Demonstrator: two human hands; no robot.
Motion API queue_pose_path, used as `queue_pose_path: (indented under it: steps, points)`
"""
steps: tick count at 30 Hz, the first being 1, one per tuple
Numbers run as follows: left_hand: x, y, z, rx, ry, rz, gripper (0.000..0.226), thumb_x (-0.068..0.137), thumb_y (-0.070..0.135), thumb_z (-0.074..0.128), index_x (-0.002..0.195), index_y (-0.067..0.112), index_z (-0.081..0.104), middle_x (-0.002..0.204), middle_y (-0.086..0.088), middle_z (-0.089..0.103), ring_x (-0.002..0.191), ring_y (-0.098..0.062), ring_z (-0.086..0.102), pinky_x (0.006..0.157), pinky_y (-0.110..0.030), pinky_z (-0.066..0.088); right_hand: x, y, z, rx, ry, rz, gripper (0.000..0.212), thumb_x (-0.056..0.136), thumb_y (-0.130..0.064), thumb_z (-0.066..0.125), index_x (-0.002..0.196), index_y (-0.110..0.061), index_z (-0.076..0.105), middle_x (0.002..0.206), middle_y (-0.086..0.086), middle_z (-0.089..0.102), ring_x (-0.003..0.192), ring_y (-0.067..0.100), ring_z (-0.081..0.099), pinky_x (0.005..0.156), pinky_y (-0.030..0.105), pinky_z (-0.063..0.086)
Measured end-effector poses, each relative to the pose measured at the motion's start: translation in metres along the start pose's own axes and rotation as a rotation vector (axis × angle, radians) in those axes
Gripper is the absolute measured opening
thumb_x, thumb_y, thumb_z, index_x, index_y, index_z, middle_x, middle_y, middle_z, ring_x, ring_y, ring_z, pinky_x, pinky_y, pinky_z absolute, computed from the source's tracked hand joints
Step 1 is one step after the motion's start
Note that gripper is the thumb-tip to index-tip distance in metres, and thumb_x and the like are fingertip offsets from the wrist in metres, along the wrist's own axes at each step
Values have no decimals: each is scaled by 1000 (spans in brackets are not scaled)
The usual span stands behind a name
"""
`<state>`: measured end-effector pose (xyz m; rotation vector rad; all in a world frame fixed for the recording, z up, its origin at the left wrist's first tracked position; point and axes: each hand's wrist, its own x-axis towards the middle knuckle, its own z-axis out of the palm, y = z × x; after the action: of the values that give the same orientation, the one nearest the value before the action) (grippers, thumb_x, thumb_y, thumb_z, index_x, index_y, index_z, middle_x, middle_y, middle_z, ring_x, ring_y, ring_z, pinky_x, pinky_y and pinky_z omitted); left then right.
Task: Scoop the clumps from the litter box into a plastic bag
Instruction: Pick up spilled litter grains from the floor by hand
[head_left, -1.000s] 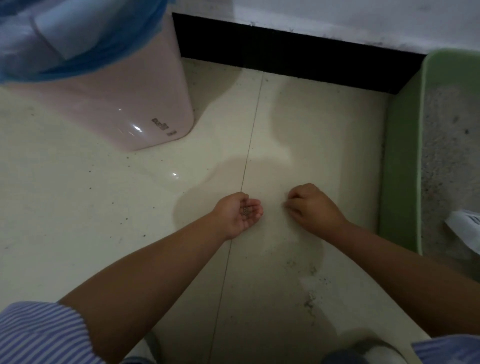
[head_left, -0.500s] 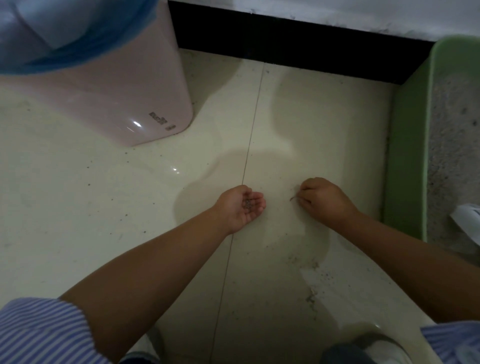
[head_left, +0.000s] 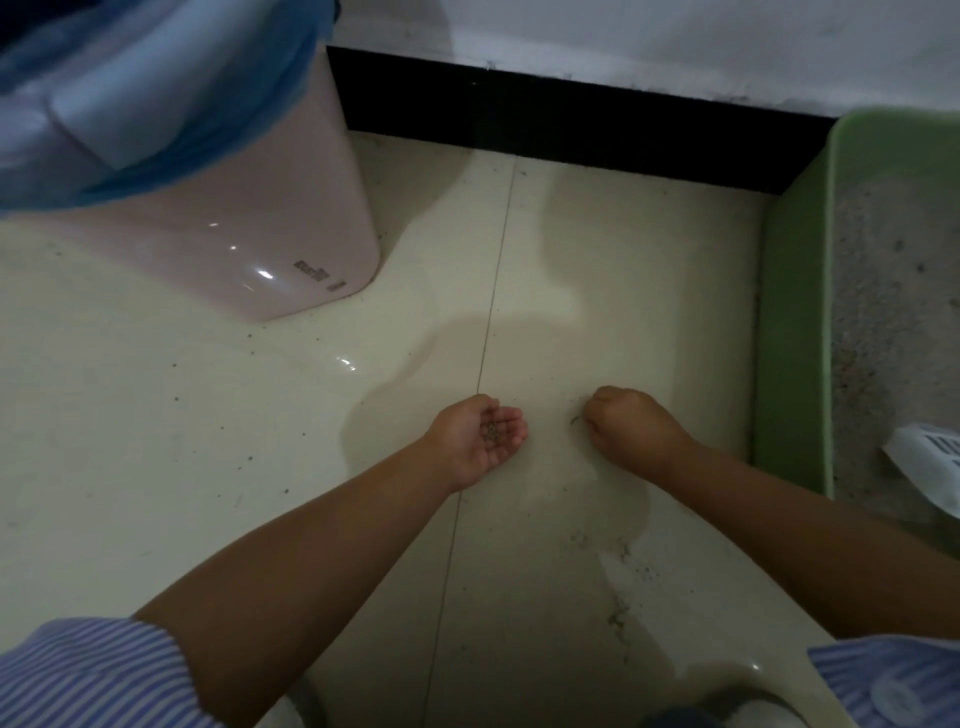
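The right hand (head_left: 631, 434), fingers curled, now pinches a thin strand off the floor (head_left: 597, 291), having shifted slightly away from the left hand (head_left: 480, 439). The left hand stays cupped, palm up, holding spilled litter grains (head_left: 492, 430). In my judgement this is stray-litter cleanup; the litter box (head_left: 792, 332) lies right of both hands.

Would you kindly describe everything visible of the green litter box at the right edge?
The litter box is a pale green tray that looks like smooth plastic, with a rounded rim and a tall, slightly sloped side wall. It stands on the tiled floor at the picture's right edge, its far corner up against the black baseboard; only part of it is in frame. Inside lies grey, grainy litter with a few dark specks, and a white slotted scoop lies in it. Neither hand touches it.
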<state>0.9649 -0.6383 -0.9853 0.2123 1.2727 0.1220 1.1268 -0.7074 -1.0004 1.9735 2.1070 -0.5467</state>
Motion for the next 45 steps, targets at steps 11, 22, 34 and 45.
queue_pose_path:
  steps: [11, 22, 34, 45]
  points:
    - [-1, -2, -1, 1, -3, 7, 40, 98, 12, 31, 68, -2, 53, 38, -7, 59, 30, -11, 57, 35, -13, 47, -12, 5, 12, 26, 53, 16, 36, 28, 6, 88, 50, -2, 61, 52, 12, 55, 30, 24, 50, 27, 16, 32]
    - [-3, 1, 0, -8, 5, 18, 39, 98, 11, 32, 68, -2, 52, 35, -6, 58, 28, -11, 56, 34, -13, 45, -13, 5, 19, -191, 353, -188, 12, 63, -5, 30, 74, -7, 34, 50, 9, 54, 31, 19, 47, 28, 14, 28]
    - [-6, 1, 0, -73, -8, 29, 41, 101, 15, 30, 71, -3, 52, 68, -15, 54, 60, -20, 54, 40, -18, 49, -1, -17, -25, 830, 179, 384, 15, 90, 5, 45, 82, -1, 57, 72, 8, 54, 62, 11, 53, 57, 18, 34]
    - [-7, -2, 9, -88, -34, 33, 41, 100, 14, 31, 70, -2, 53, 69, -13, 51, 41, -16, 57, 35, -13, 46, -13, 12, -20, 317, -40, 229, 24, 89, -12, 53, 101, 5, 66, 105, 24, 63, 101, 33, 57, 82, 32, 37]
